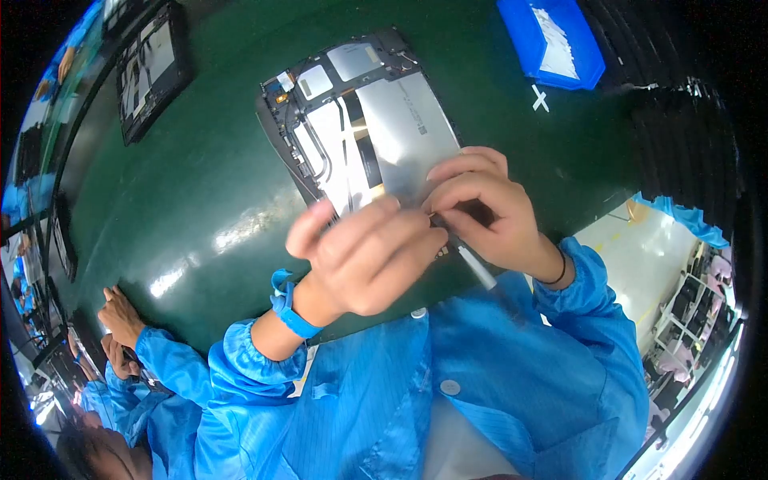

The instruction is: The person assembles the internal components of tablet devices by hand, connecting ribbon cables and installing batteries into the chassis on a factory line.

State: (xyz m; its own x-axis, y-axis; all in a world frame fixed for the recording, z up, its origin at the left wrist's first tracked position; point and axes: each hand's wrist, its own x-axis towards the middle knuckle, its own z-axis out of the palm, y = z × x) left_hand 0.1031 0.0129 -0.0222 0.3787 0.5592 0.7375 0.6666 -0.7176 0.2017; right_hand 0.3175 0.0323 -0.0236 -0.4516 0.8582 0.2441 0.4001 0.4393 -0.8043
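An opened tablet-like device [309,107] lies on the green table, its inner parts exposed. It has a large silver battery-like panel [404,124], black cables and a white strip down its middle. Over its near edge, my left hand [364,260] is curled and somewhat blurred by motion. My right hand [492,212] is closed in a pinch at the device's near right corner, its fingertips meeting those of the left. What lies between the fingertips is too small to make out. Below the right hand sticks out a slim white stick-like piece [478,267], partly hidden.
A blue bin [590,60] with white pieces stands at the far right, a small white cross-shaped piece [541,98] near it. Another opened device [150,70] lies at the far left. A co-worker's hand [122,318] rests on the table at left. Black ribbed matting [680,152] lies at right.
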